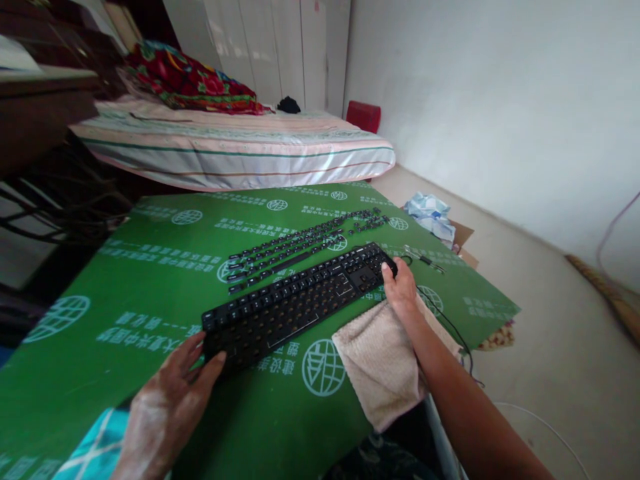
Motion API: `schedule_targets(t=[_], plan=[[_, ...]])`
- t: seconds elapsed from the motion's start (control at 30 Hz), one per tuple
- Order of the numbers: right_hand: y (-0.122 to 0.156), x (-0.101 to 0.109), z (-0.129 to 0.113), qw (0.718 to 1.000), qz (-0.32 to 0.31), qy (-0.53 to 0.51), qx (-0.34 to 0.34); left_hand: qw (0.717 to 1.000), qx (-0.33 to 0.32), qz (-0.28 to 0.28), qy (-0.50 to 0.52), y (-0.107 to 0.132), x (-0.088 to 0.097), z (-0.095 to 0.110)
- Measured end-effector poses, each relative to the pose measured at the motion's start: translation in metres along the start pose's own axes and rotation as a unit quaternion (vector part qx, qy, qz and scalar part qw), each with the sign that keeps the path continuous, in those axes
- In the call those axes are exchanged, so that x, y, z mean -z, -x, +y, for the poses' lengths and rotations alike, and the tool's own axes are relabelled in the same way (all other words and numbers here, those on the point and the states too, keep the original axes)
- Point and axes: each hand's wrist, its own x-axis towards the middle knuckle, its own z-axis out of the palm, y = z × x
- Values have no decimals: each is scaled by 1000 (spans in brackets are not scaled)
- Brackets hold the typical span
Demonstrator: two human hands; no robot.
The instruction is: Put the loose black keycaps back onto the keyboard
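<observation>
A black keyboard (295,303) lies slantwise on a green printed board (150,280). My left hand (187,373) grips its near left end, fingers and thumb closed round the edge. My right hand (397,283) holds the far right end, fingers curled over the corner. Many of the keyboard's keys are off; rows of loose black keycaps (300,243) lie on the board just beyond it. A beige towel (383,363) lies under my right wrist. The keyboard's black cable (453,327) trails off past the board's right edge.
A small metal tool (425,259) lies right of the keyboard. Behind the board is a bed (235,147) with a red floral blanket (190,80). A cardboard box with blue-white plastic (435,217) and a red stool (363,115) are on the floor. Dark furniture (45,113) stands left.
</observation>
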Motion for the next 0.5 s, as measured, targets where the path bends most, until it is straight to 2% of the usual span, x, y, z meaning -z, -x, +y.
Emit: schedule_targets(t=[0.07, 0.13, 0.23, 0.4, 0.5], plan=[[0, -1, 0, 1000, 1, 2, 2, 998, 50, -28, 3, 0, 2, 6], [0, -1, 0, 1000, 0, 3, 5, 997, 70, -37, -4, -1, 3, 11], [0, -2, 0, 1000, 0, 5, 10, 997, 70, -33, -9, -2, 2, 11], [0, -3, -1, 1000, 3, 11, 13, 997, 65, -40, -8, -6, -2, -5], [0, -3, -1, 1000, 4, 15, 14, 1000, 19, -12, -22, -6, -2, -7]])
